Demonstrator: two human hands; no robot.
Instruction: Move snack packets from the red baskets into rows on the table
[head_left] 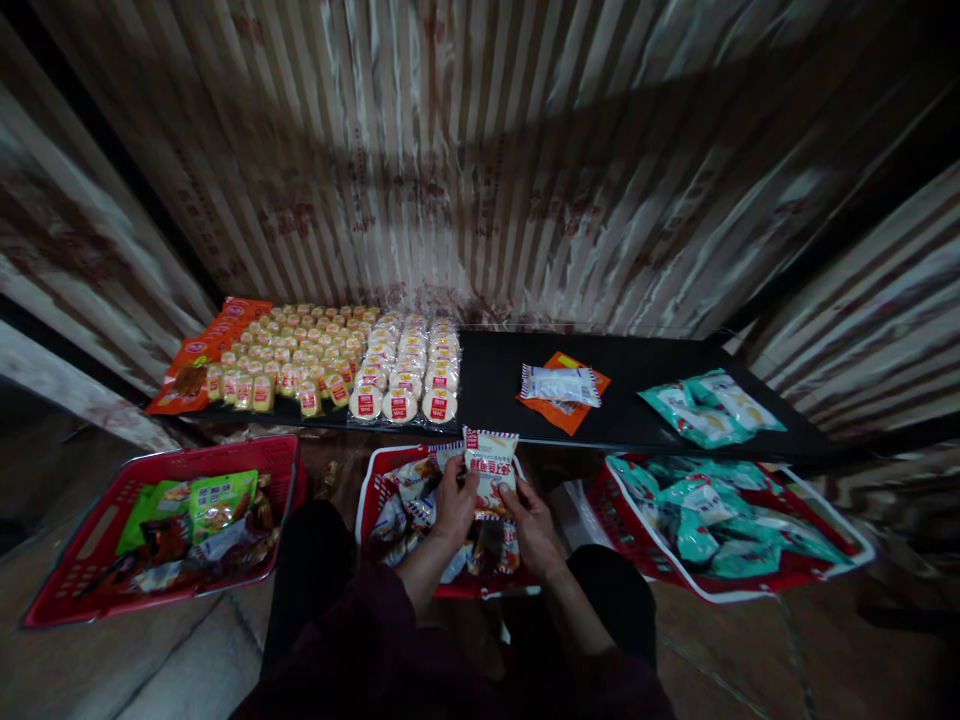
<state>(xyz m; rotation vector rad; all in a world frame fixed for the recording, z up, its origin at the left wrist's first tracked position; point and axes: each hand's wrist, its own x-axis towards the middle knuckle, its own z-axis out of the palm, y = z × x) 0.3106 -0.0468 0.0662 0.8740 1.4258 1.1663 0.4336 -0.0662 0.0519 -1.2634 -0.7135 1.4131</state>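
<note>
Between my two hands is a small snack packet (pixel 489 462) with red lettering and a striped top edge, held upright over the middle red basket (pixel 366 510). My left hand (pixel 454 505) is closed on the packet's left side. At its lower right, my right hand (pixel 531 520) pinches the packet between thumb and fingers. Beneath both hands, the middle basket holds several similar packets (pixel 412 480). On the black shelf (pixel 491 370) ahead lie a white packet (pixel 561 384) and an orange packet (pixel 570 415) under it.
Rows of small yellow cakes (pixel 292 350) and round white wrapped biscuits (pixel 405 370) stand on the shelf beside an orange bag (pixel 202 360). Teal packets (pixel 709 408) lie at the right. A left basket (pixel 90 530) holds mixed snacks; the right basket (pixel 637 540) holds teal bags.
</note>
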